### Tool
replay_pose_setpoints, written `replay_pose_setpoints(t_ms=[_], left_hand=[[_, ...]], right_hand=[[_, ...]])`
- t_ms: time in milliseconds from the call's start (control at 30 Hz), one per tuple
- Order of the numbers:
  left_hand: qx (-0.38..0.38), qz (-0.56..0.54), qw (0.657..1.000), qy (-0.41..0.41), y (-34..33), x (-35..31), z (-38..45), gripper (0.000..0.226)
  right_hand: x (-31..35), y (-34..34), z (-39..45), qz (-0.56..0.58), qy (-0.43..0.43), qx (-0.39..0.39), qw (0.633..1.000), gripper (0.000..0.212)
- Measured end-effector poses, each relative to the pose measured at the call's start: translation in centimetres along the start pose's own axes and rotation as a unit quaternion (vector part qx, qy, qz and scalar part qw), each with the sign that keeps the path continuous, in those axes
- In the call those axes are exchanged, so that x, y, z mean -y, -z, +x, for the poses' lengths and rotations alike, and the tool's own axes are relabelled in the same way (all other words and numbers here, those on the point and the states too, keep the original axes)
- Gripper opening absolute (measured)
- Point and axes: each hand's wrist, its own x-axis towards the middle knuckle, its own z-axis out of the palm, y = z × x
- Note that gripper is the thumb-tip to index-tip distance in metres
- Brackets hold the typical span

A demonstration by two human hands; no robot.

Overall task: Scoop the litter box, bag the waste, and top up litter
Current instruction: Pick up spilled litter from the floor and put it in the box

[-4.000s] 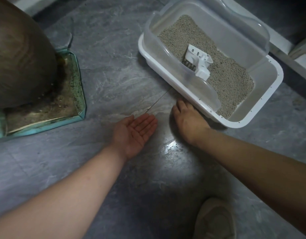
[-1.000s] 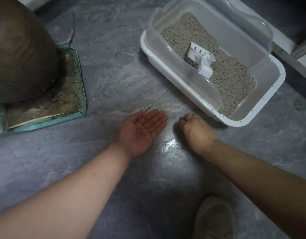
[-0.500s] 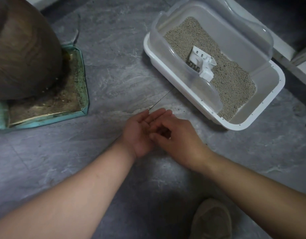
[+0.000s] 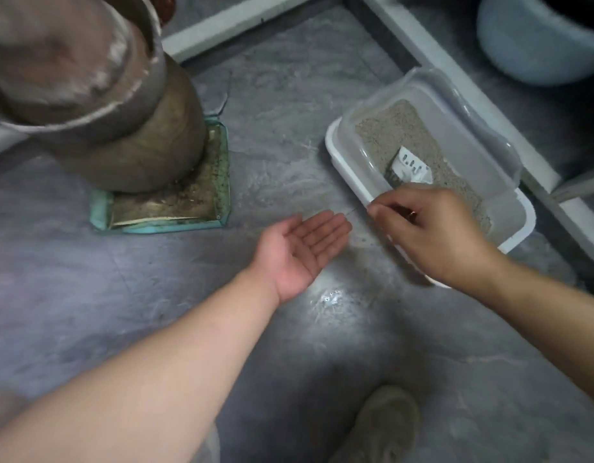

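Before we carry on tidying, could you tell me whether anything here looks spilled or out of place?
Yes: small dark specks, possibly stray litter, dot the floor beside the litter box. The scoop lies in the litter, and grime covers the teal mat under the brown pot.

Litter box (image 4: pixel 519 208) as landmark: white tray with a clear raised surround, set on grey stone-look floor (image 4: pixel 275 155). Grey litter (image 4: pixel 396 128) fills it; white slotted scoop (image 4: pixel 411 168) lies on the litter near the box's near-left wall. Right hand (image 4: pixel 432 232) above the box's near rim, fingers pinched together; what they grip is too small to tell. Left hand (image 4: pixel 302 252) just left of the box, palm up, fingers flat, apart from the right hand. Well left of the box, a large brown pot (image 4: pixel 135 142) stands on a dirty teal-edged tray (image 4: pixel 162 225). Below the box, near the frame's bottom edge, a beige shoe (image 4: pixel 386 426).
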Motion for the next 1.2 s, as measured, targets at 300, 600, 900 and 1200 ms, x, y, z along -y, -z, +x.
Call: replay_pose_setpoints(t_ms=[300,600,900,1200], left_hand=[[-0.008,-0.133,0.989,-0.065,-8.8,-7.4,-25.8,0.047],[-0.058,-0.238,0.952,-0.183,-8.7,-17.9,-55.4,0.048],[-0.095,-0.32,0.894,-0.3,-1.4,-24.3,-70.8,0.05],[-0.149,-0.407,0.816,-0.383,4.5,-27.8,-74.9,0.043]], right_hand=[[22.3,9.5,-2.5,0.081,-0.139,0.045,0.986,0.005],[49.3,12.0,-7.3,0.048,-0.132,0.185,0.973,0.009],[67.1,7.3,-6.7,0.013,-0.045,0.28,0.959,0.011],[75.2,-1.1,-3.6,-0.02,0.029,0.38,0.924,0.027]])
